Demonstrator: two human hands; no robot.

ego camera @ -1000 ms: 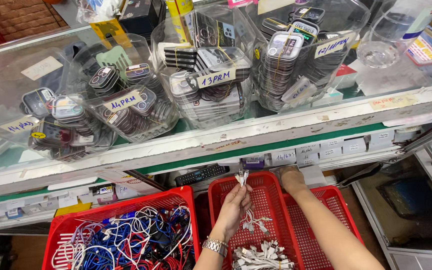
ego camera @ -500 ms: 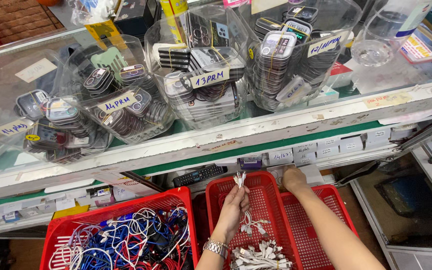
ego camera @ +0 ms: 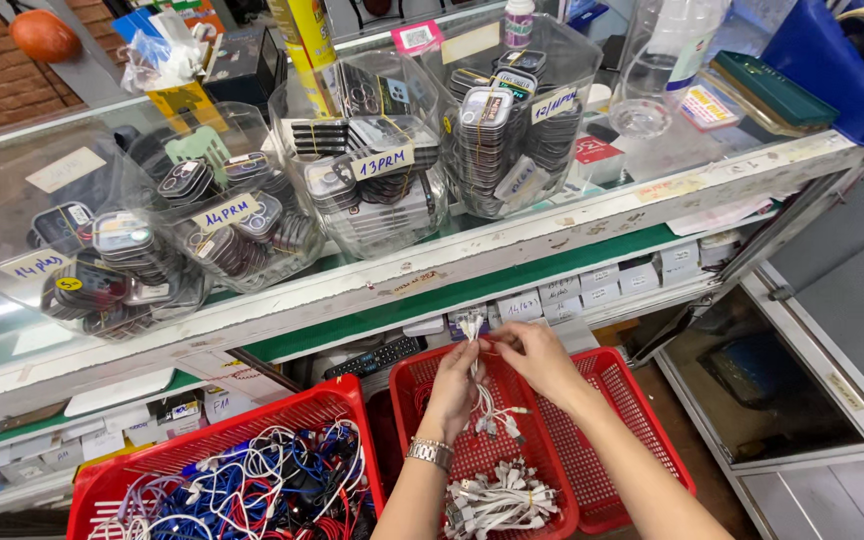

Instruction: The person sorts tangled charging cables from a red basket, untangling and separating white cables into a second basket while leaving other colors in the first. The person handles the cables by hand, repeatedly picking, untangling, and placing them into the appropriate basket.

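Bunch of short white cables (ego camera: 480, 385) is pinched by left hand (ego camera: 452, 385) and right hand (ego camera: 537, 358), fingers closed, above middle red basket (ego camera: 422, 375); loose ends could slip, tangle, or be dropped outside.

Single view, head-worn camera. It looked steeply down and forward from above a glass-topped surface (ego camera: 652, 190), which filled the upper half of frame. Below the surface edge, the view dropped past a shelf (ego camera: 592, 285) to red baskets (ego camera: 642, 420) low down. Both hands sat close, low centre, forearms entering from the bottom edge. No second view to compare.
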